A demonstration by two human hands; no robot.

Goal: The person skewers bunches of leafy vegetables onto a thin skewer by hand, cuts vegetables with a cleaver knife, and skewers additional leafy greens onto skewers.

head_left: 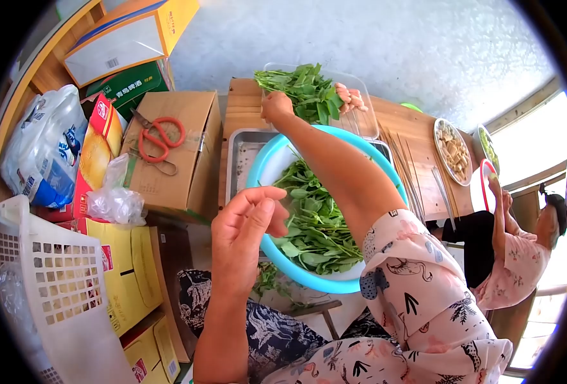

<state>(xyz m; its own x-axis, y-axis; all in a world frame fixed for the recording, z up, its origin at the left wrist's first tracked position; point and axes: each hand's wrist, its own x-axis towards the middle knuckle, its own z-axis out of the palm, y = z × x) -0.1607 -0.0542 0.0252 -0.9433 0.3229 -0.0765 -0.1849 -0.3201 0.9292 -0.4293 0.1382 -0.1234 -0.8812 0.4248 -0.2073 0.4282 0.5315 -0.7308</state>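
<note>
Green leafy stems [318, 238], loosely heaped inside blue-rimmed basin [309, 280].

Both the left hand [251, 221] and the right hand [277, 107] are bare, and so are the forearms behind them. Well back from the right hand, past the elbow, comes a loose, short sleeve [398, 249] in pale pink. It matches the shirt [450, 326], printed with outlined flamingos, black leaf sprays, grey-blue shapes and deeper pink blotches. Beyond the left hand, toward the body, the legs are in dark navy cloth [277, 336] with a dense white pattern.
</note>
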